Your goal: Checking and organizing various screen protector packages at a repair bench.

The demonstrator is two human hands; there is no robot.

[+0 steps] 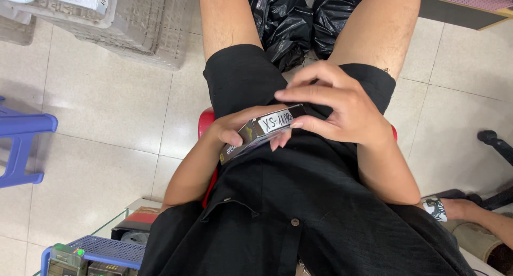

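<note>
I sit on a red stool [204, 122] in black clothes, looking down at my lap. My left hand [238, 125] grips a small dark rectangular box [251, 138] from its left side and underneath. A white label with handwriting [275, 121] lies on the box's top edge. My right hand [334, 104] curls over the box's right end, fingers spread across the label and fingertips pressing on it. The box's far side is hidden behind my fingers.
Black plastic bags [291, 19] lie between my knees. A grey plastic crate [133, 19] stands at the upper left, a blue stool [21, 142] at the left. A blue basket with devices [91, 254] sits at the lower left. Another person's foot [454, 207] shows at the right.
</note>
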